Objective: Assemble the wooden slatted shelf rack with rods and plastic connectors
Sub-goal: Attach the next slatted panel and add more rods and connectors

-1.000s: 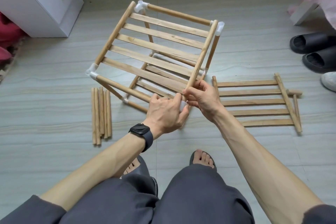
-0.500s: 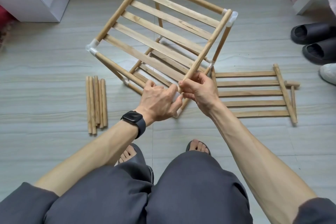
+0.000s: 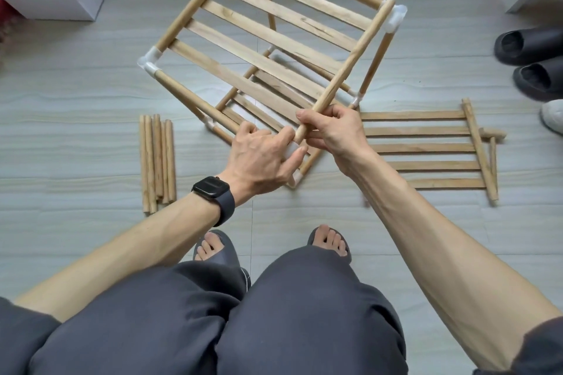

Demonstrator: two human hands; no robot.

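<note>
L hand (image 3: 262, 161) is gripping plastic connector (image 3: 291, 150), R hand (image 3: 333, 131) is gripping rod (image 3: 350, 64) end; rack (image 3: 274, 36) is sitting tilted on floor (image 3: 76, 146). Skewed push risks popping other corners loose.

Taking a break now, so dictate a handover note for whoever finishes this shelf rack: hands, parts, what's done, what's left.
Left hand holds the white connector at the near corner of the rack. Right hand grips the side rod just above it; whether the rod end is seated is hidden.
Done: two slatted tiers joined by uprights.
Left: seat this corner, then use the spare rods lying on the floor at left and the loose slatted panel at right.
</note>
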